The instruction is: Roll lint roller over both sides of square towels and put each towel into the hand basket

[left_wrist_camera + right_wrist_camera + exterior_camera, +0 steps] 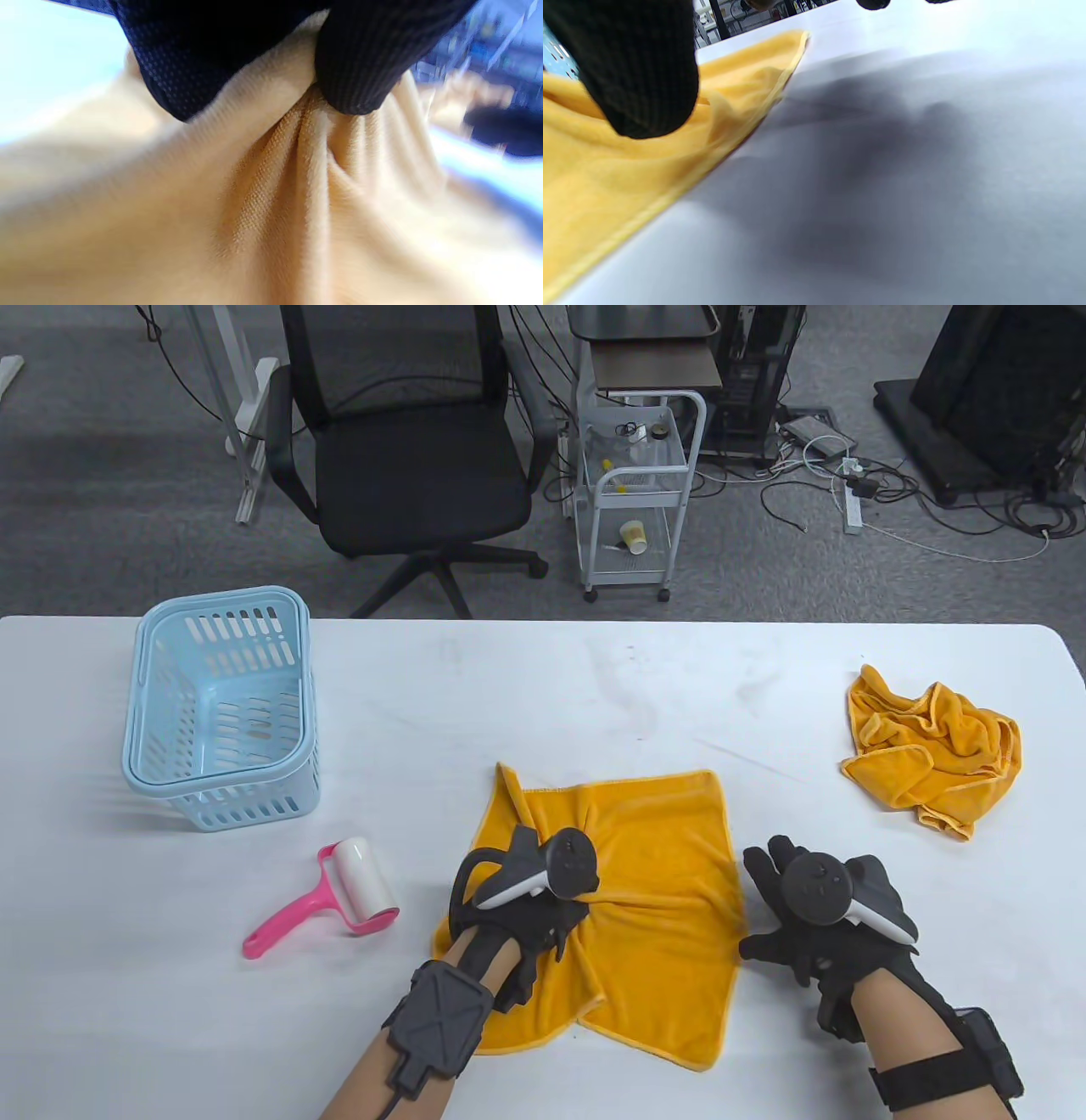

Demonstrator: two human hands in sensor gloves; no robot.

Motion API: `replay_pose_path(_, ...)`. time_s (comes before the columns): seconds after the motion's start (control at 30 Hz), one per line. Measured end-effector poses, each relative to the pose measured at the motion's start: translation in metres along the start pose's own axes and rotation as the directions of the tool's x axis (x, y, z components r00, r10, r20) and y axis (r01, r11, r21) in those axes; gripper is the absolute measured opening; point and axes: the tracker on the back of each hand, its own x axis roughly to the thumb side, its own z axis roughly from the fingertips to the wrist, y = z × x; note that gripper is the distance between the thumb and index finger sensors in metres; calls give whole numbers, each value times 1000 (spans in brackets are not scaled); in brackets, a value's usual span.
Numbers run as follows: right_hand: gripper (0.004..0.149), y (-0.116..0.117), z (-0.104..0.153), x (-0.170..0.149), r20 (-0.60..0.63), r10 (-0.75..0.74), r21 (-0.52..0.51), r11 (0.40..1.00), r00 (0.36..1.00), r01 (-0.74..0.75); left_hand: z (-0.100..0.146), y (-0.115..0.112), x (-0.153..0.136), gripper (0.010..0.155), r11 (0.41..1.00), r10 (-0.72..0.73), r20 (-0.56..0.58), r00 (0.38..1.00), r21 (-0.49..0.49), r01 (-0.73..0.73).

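The towel (653, 857) is yellow and lies mostly flat on the white counter (543, 687), near the front edge and about in the middle. The left hand (526, 899) is on top of its left part. The left wrist view shows two gloved fingertips (360, 63) pinching the cloth, so it bunches up into folds under them. In the table view the folds spread out from that hand like rays. So the left grip is closed on the towel.

The right hand (814, 916) is just beside the towel's right edge, over the bare counter. Its fingers are spread and fairly straight, and it holds nothing, so the right grip is open. In the right wrist view one dark fingertip (645, 76) hangs over the towel's edge, and I cannot tell if it touches the cloth.

A second towel (933, 751), also yellow, lies crumpled in a heap far off to the right on the counter, well apart from both hands.

The roller (335, 895) lies on the counter left of the left hand. It has a pink handle and a white roll, and no hand touches it.

The basket (221, 712) is light blue with slots in its walls. It stands at the left of the counter, behind the roller. I can see no towel inside it
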Motion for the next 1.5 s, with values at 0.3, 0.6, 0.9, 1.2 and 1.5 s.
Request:
replay_pose_path(0.3,111,3,0,-5,-11,-36,-4,999,999,36,70,166,-66,41,818,360,-36,932,492,-298)
replay_pose_path(0.6,111,4,-1,-3,-12,-34,10,999,999,35,150,263,-142,41,435,507,-132,852,893,-120)
replay_pose_path(0.9,111,2,-1,-1,-11,-24,12,1000,1000,24,93,202,-216,55,721,483,-383,788,684,-109)
replay_pose_path(1.2,110,2,-1,0,-6,-16,11,1000,1000,16,86,172,-172,54,818,213,-426,879,570,79)
replay_pose_path(1.5,110,1,0,-1,-7,-7,-20,1000,1000,7,105,159,-30,58,781,7,-179,984,615,106)
